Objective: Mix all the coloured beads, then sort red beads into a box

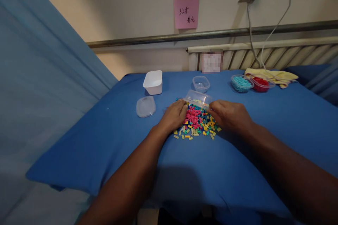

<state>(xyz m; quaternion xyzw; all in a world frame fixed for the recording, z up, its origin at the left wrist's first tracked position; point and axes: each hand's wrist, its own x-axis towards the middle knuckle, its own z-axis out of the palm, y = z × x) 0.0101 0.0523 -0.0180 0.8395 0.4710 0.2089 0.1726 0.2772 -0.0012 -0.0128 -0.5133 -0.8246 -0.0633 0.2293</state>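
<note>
A clear plastic container [198,97] is tipped on its side over a loose pile of small toy bricks [194,116], its rim low against them. My right hand [231,114] is closed on the container's right end, thumb toward the pile. At the left end, my left hand [173,115] has its fingers curled together at the rim, beside the pile's left edge. Pink bricks heap in the middle, with yellow, cream, green and blue ones around and below. My fingers and the container hide part of the far side of the pile.
Behind the pile stands a clear tub [201,84]. A white bin [153,82] and a clear lid [146,107] are to the left. Tubs of turquoise bricks [241,83] and red bricks [261,83] sit at right, by a yellow cloth [282,75]. A cable [261,54] hangs behind.
</note>
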